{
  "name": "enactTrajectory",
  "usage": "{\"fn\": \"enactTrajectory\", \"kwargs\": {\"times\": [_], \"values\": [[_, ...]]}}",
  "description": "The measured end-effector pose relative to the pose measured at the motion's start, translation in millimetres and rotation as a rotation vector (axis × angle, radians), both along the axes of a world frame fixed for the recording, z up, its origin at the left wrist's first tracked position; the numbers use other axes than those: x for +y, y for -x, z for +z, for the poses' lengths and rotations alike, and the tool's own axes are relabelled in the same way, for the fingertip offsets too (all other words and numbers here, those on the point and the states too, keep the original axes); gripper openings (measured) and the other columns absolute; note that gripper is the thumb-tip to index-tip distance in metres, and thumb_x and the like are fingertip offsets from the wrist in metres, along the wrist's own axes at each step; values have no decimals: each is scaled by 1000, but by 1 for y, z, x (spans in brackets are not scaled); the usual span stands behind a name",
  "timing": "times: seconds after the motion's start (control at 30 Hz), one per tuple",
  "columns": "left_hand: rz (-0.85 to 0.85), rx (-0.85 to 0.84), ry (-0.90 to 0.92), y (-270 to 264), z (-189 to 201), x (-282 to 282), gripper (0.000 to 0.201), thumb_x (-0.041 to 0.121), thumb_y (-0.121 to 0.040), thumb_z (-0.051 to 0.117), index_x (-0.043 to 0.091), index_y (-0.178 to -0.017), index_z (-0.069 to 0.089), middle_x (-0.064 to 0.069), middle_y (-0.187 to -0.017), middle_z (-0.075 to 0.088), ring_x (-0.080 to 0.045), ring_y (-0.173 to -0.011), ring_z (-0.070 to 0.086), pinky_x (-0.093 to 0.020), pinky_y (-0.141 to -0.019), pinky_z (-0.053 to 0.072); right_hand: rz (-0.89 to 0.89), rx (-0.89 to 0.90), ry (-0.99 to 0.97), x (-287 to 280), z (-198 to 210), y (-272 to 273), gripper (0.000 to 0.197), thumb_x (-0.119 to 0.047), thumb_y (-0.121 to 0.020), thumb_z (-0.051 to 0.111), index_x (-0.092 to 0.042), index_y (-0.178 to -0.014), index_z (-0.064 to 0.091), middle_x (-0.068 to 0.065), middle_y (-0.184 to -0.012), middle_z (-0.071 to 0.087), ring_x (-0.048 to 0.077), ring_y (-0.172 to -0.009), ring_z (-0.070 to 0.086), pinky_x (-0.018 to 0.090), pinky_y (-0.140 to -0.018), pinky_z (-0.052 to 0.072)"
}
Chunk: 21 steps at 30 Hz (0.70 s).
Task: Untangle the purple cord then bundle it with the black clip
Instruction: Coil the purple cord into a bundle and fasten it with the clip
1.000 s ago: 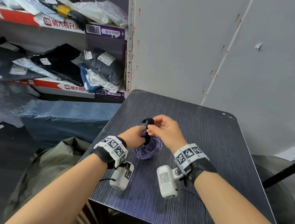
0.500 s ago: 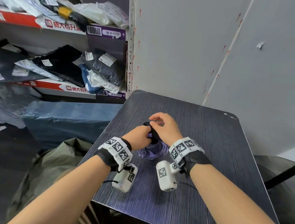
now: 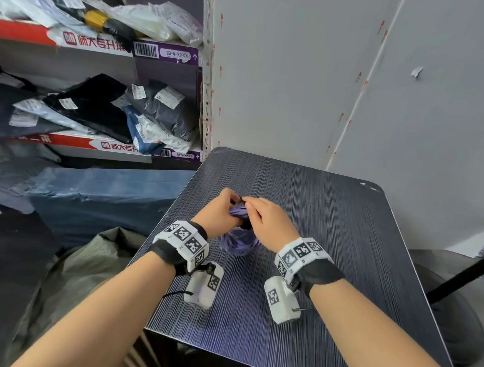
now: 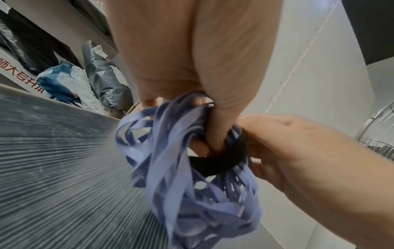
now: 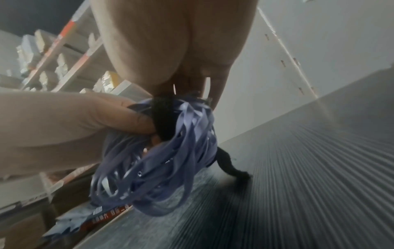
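Coiled into a loose bundle of flat loops, the purple cord hangs between both hands just above the dark striped table. My left hand grips the top of the bundle, thumb pressed into the loops. A black fuzzy clip strap runs round the neck of the bundle. My right hand pinches this strap at the top. The strap's loose tail hangs down to the table behind the cord. In the head view the strap is mostly hidden by the fingers.
Shelves with bagged clothing stand at the left beyond the table edge. A grey wall panel rises right behind the table. A blue-wrapped block and an olive bag lie on the floor to the left.
The black strap stood up as a loop between the hands a second ago; now it lies drawn down round the bundle's neck. Both hands have closed in over the top of the cord.
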<state>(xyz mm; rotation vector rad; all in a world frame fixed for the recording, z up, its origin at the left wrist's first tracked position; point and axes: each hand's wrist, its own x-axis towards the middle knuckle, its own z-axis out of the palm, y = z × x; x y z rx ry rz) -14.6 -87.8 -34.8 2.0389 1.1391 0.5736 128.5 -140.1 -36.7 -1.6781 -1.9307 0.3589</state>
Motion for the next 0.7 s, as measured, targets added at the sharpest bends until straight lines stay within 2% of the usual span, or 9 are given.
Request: {"fn": "enactTrajectory", "kwargs": {"times": [0.1, 0.2, 0.27, 0.37, 0.53, 0.7], "values": [[-12, -31, 24, 3, -2, 0, 40, 9, -83, 65, 12, -113, 39, 0, -80, 60, -15, -71, 58, -22, -64, 42, 9, 60, 60, 0, -2, 0, 37, -27, -99, 39, -11, -129, 53, 6, -120, 57, 20, -114, 50, 32, -100, 37], [-26, 38, -29, 2, 2, -2, 43, 8, -86, 58, 9, -127, 42, -7, -99, 64, -21, -90, 61, -26, -75, 43, 51, 5, 126, 0, 0, 1, 45, -25, -89, 54, -12, -131, 46, 5, -122, 51, 21, -117, 44, 33, -101, 35], [-27, 74, -76, 0, 3, -2, 38, 10, -88, 55, 8, -125, 48, -9, -108, 63, -23, -98, 60, -26, -80, 42, 25, -53, 143, 3, 1, 2, 52, -23, -82, 60, -13, -131, 44, 6, -123, 49, 23, -117, 41, 36, -101, 35], [-29, 84, -109, -3, 3, -3, 33, 9, -89, 54, 8, -122, 52, -11, -110, 64, -25, -100, 60, -25, -80, 42, -8, -66, 159, 6, 4, 3, 51, -20, -81, 61, -13, -128, 45, 7, -122, 48, 25, -117, 41, 37, -99, 36], [-35, 81, -128, -5, 2, -5, 34, 11, -90, 54, 8, -123, 50, -11, -111, 64, -23, -99, 60, -23, -78, 41, -9, -112, 192, 8, 7, 1, 40, -16, -80, 61, -11, -118, 49, 7, -116, 53, 25, -110, 49, 39, -92, 41], [-62, 133, -143, -9, 1, -6, 36, 10, -90, 52, 5, -125, 48, -15, -111, 64, -28, -102, 61, -30, -84, 44, -79, -143, 143, 6, 4, 3, 36, -16, -80, 62, -12, -115, 53, 5, -113, 58, 25, -105, 54, 42, -91, 43]]}}
